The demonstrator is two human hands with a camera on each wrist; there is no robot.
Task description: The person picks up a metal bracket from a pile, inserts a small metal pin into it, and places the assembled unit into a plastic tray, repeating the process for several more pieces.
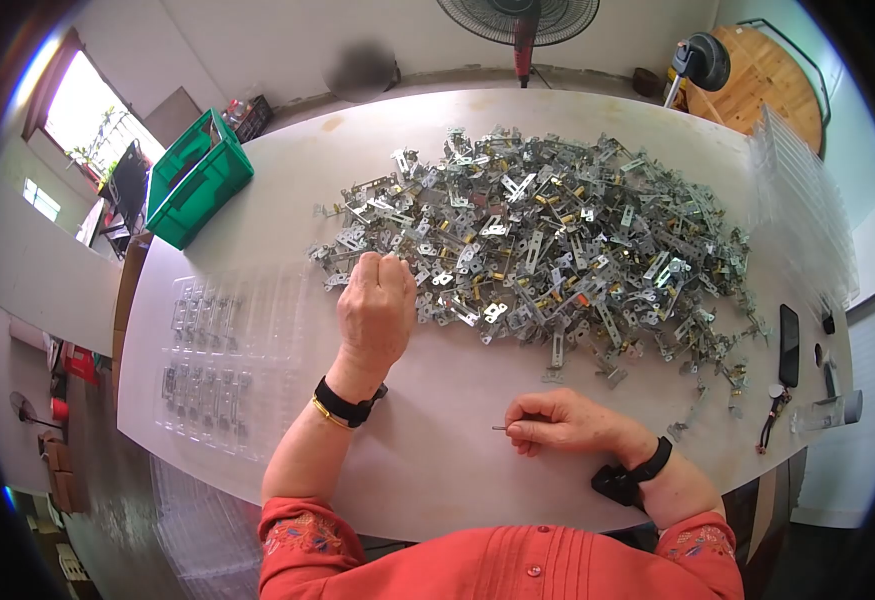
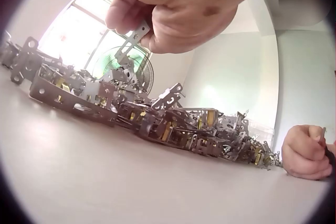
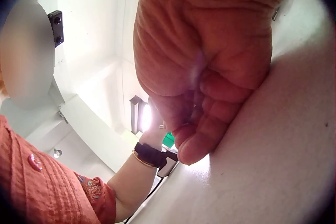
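Note:
My left hand is at the near left edge of a large heap of metal brackets. In the left wrist view its fingers and thumb pinch a flat metal bracket with holes, which slants down toward the heap. My right hand is low over the table in front of the heap, its fingers curled round a thin metal rod. Only the rod's tip shows past the fingers; the rest is hidden in the grip. The right wrist view shows the curled fingers close over the white surface.
On the left of the table lies a clear plastic tray with rows of brackets in it. A green crate stands at the back left. Stacked clear trays, a phone and a clear bottle are on the right.

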